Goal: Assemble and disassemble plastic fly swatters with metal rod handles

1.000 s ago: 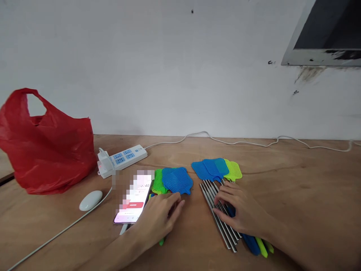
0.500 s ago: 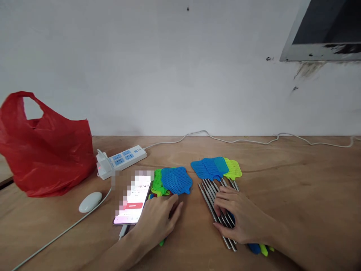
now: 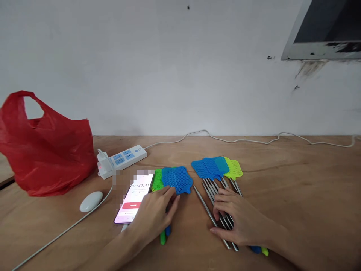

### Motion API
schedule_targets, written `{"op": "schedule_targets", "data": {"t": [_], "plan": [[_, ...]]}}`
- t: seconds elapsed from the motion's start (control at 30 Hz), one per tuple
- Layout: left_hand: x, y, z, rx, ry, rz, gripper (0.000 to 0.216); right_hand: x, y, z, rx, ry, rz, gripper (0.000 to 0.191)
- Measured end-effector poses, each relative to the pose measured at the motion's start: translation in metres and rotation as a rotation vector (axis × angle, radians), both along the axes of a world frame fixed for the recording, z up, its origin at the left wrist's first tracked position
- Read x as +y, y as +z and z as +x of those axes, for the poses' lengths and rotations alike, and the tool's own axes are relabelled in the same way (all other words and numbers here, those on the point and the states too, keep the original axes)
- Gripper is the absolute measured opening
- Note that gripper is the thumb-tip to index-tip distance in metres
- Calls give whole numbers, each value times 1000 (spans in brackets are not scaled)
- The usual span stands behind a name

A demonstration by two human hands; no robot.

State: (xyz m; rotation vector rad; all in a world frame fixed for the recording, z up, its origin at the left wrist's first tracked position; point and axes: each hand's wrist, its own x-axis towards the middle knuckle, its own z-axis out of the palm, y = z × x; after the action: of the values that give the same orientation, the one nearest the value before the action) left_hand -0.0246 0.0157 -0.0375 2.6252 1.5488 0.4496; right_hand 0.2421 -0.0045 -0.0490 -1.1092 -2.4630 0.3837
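We record two bare hands resting low on a wooden surface (image 3: 296, 180), each on its own bundle of fly swatters.

The left hand (image 3: 153, 218) lies palm down over the handles of the left swatter bundle (image 3: 173, 180). Its fingers are loosely extended and close together, tips touching the base of the blue mesh head. A green and a blue handle end poke out beneath the palm toward us (whether anything is gripped underneath, we cannot tell).

The right hand (image 3: 239, 216) lies flat on the metal rods (image 3: 210, 188) of the right swatter bundle (image 3: 216, 168), fingers slightly spread across them and pressing down, nothing pinched. One rod (image 3: 203, 205) lies angled a little apart from the rest on the left side. The heads of this bundle fan out, blue ones to the left and a yellow-green one at the right. Coloured handle tips show just behind the wrist.

A phone (image 3: 134, 201) with a lit screen lies just beside the left hand, touching its edge. Further left we see a white oval device (image 3: 90, 201) on a cable, a white power strip (image 3: 122, 160) and a red plastic bag (image 3: 46, 150). A white cable (image 3: 254, 140) runs along the wall edge.
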Motion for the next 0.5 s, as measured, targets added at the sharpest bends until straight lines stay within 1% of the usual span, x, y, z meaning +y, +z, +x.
{"op": "schedule_targets", "data": {"t": [0.07, 0.13, 0.2, 0.3, 0.5], "plan": [[3, 3, -3, 79, 91, 32, 34, -1, -1, -2, 4, -22, 7, 21], [5, 5, -5, 159, 143, 20, 37, -3, -3, -3, 11, -41, 18, 20], [5, 5, -4, 203, 142, -18, 39, -4, -4, -4, 21, -57, 29, 18], [3, 4, -1, 209, 119, -49, 38, -6, -4, -6, 25, -82, 38, 16], [0, 4, 1, 192, 82, -88, 34, -9, -4, -10, -38, -131, 36, 22]]}}
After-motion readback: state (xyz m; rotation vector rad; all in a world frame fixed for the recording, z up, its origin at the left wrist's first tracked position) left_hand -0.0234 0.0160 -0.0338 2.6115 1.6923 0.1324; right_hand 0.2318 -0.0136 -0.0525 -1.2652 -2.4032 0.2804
